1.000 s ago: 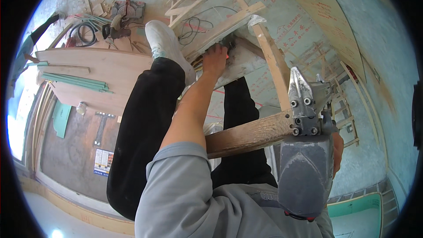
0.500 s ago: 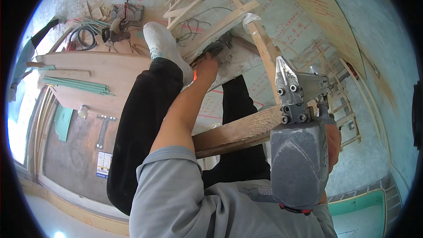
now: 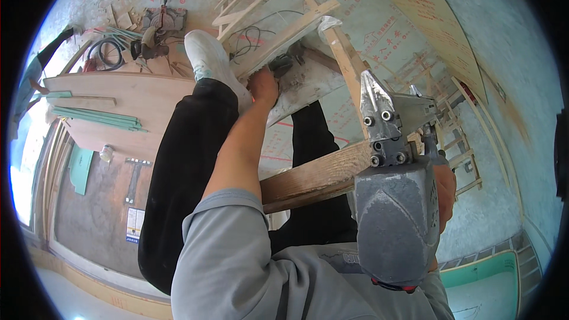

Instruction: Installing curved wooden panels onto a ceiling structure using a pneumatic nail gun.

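Observation:
My right hand [image 3: 446, 192] is wrapped round the handle of a grey nail gun [image 3: 396, 219], its metal nose pointing away from me. Most of those fingers are behind the tool's body. My left hand [image 3: 264, 86] reaches down past my left knee to a dusty platform [image 3: 311, 86] made of boards. Its fingers point down and are mostly hidden, so their grip cannot be made out. Close by on the platform lies a dark tool [image 3: 283, 65], right of the left hand. A thick wooden beam [image 3: 317, 172] crosses below, between my left arm and the nail gun.
Upright timber [image 3: 347, 62] rises by the platform, with a wooden frame [image 3: 261, 3] beyond. At left are a large board [image 3: 130, 92] with green strips [image 3: 98, 117], and a mitre saw [image 3: 163, 21]. A blue wall [image 3: 515, 53] stands right. Another person's arm [image 3: 38, 86] shows far left.
My left hand has shifted slightly left, away from the dark tool. The whole view has moved a little; the nail gun stays in my right hand.

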`<state>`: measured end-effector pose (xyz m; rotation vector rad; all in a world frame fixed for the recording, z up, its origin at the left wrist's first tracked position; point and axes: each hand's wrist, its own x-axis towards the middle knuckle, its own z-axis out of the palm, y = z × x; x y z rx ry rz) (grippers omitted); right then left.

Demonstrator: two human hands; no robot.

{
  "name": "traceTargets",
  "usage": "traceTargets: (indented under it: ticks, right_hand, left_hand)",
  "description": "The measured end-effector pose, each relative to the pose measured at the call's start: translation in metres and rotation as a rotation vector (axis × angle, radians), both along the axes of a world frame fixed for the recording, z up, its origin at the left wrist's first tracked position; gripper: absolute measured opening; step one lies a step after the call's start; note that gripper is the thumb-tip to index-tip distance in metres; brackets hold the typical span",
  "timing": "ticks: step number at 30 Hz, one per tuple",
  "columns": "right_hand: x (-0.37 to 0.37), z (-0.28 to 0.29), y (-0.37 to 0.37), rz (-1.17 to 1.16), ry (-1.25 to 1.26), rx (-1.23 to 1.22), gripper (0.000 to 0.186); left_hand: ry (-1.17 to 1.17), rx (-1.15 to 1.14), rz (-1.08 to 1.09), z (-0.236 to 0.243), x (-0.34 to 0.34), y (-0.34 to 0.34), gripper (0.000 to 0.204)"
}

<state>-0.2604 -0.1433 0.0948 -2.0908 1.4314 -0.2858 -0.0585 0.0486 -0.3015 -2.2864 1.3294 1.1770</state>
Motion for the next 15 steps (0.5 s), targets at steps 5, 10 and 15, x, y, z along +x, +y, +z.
traceTargets:
  ticks: [5,10,15]
  right_hand:
    - [-0.001,0.002,-0.001,0.013,0.012,0.017,0.029]
    - [-0.006,0.002,0.000,0.010,0.037,0.044,0.029]
    - [-0.006,0.001,0.002,0.012,-0.017,0.039,0.030]
  left_hand:
    - [0.080,-0.162,0.004,-0.013,0.000,0.013,0.038]
    - [0.278,-0.066,0.018,-0.008,-0.003,0.004,0.037]
    - [0.182,-0.038,0.089,-0.021,0.010,0.009,0.034]
